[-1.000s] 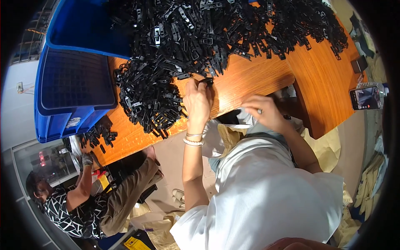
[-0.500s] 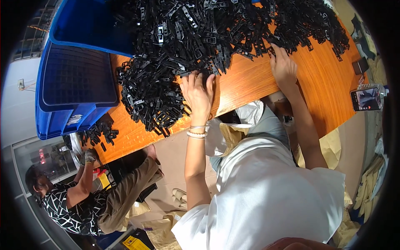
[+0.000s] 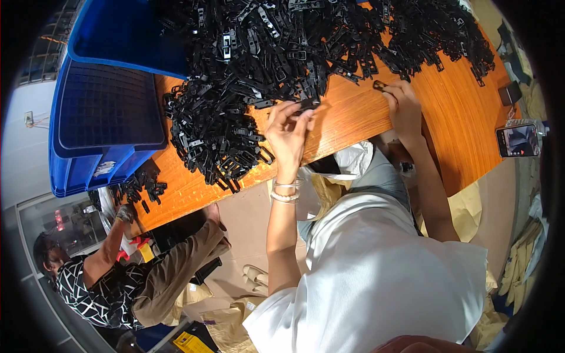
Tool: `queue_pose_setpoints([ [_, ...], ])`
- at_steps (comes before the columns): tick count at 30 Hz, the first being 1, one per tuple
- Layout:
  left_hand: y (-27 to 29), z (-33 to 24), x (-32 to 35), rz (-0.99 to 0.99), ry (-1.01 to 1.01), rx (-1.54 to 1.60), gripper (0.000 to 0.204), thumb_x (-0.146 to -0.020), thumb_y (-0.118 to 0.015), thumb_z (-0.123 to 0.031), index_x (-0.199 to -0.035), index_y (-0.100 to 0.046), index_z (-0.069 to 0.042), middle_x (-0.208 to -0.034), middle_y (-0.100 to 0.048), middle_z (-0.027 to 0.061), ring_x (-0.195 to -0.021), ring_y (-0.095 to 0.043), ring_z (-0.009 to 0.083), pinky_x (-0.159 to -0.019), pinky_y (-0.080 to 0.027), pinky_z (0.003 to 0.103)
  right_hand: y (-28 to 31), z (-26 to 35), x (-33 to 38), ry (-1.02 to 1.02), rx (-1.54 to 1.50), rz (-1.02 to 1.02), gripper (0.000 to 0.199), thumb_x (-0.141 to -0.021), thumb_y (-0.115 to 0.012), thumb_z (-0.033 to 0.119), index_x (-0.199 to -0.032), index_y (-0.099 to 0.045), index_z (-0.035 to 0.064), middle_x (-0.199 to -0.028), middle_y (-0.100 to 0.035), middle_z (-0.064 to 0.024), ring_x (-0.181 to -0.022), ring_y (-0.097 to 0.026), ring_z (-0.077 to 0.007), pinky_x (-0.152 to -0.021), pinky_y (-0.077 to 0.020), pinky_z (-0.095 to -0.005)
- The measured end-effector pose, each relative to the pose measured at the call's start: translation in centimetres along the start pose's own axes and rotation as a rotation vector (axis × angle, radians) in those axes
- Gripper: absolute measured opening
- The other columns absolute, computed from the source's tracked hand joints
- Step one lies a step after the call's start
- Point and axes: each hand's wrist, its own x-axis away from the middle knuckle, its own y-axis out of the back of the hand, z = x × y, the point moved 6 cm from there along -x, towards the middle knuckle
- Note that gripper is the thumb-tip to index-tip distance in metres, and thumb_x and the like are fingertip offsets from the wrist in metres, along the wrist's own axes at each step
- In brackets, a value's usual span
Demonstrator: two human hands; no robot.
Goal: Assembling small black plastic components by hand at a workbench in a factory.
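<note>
A big heap of small black plastic clips (image 3: pixel 276 53) covers the far half of an orange wooden table (image 3: pixel 459 123). My left hand (image 3: pixel 286 132) is at the heap's near edge, its fingers pinched on one black clip (image 3: pixel 306 105). Farther right, my right hand (image 3: pixel 400 106) rests on the bare wood, fingertips on a small black piece (image 3: pixel 379 85) just below the heap. Both forearms reach up from my white shirt, and bracelets circle the left wrist.
Blue plastic crates (image 3: pixel 112 112) stand at the table's left end, with a smaller clump of clips (image 3: pixel 138 185) below them. Another person in a patterned shirt (image 3: pixel 100 282) sits low at the left, one hand at the table corner. A phone (image 3: pixel 518 140) lies at the right.
My right hand came up from the table's near edge to the heap's lower edge. My left hand stayed at the heap and now pinches a clip.
</note>
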Motion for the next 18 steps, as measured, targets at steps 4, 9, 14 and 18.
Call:
queue_pose_setpoints([
  [4, -1.4, -1.7, 1.3, 0.198, -0.126, 0.079, 0.019, -0.07, -0.064, 0.003, -0.086, -0.055, 0.005, -0.098, -0.052, 0.0114, -0.069, -0.059, 0.0117, -0.058, -0.05, 0.019, 1.9, 5.5, -0.1, 0.091, -0.47, 0.092, 0.01, -0.075, -0.057, 0.003, -0.085, -0.059, 0.0023, -0.09, -0.055, -0.009, -0.07, -0.056, -0.0185, -0.058, -0.0435, -0.0264],
  [9, -3.3, -1.4, 2.7, 0.343, 0.122, 0.652, 0.028, -0.071, -0.06, 0.007, -0.097, -0.051, 0.002, -0.096, -0.053, 0.0085, -0.085, -0.054, 0.0117, -0.07, -0.045, 0.021, 2.1, 8.9, 0.7, 0.18, -0.63, 0.254, 0.013, -0.072, -0.058, -0.004, -0.084, -0.059, -0.0001, -0.092, -0.055, -0.0097, -0.07, -0.054, -0.0162, -0.058, -0.0418, -0.0234],
  [14, -4.4, 0.8, 3.0, 0.305, 0.528, 1.217, 0.027, -0.082, -0.052, -0.005, -0.106, -0.049, 0.007, -0.094, -0.056, 0.0111, -0.085, -0.055, 0.0158, -0.071, -0.047, 0.027, 2.4, 8.8, 1.2, 0.123, -0.64, 0.217, 0.014, -0.071, -0.058, -0.005, -0.083, -0.06, 0.0013, -0.095, -0.054, -0.0102, -0.077, -0.054, -0.0187, -0.063, -0.0416, -0.0242],
  [18, -5.3, 0.2, 4.2, 0.573, 0.691, 1.16, 0.029, -0.086, -0.047, -0.013, -0.104, -0.05, 0.01, -0.083, -0.059, 0.0125, -0.068, -0.058, 0.018, -0.06, -0.049, 0.029, 3.5, 9.6, 0.8, 0.419, -0.448, 0.174, 0.018, -0.065, -0.058, -0.002, -0.082, -0.061, 0.0054, -0.103, -0.052, -0.0102, -0.089, -0.051, -0.0233, -0.069, -0.0415, -0.0289],
])
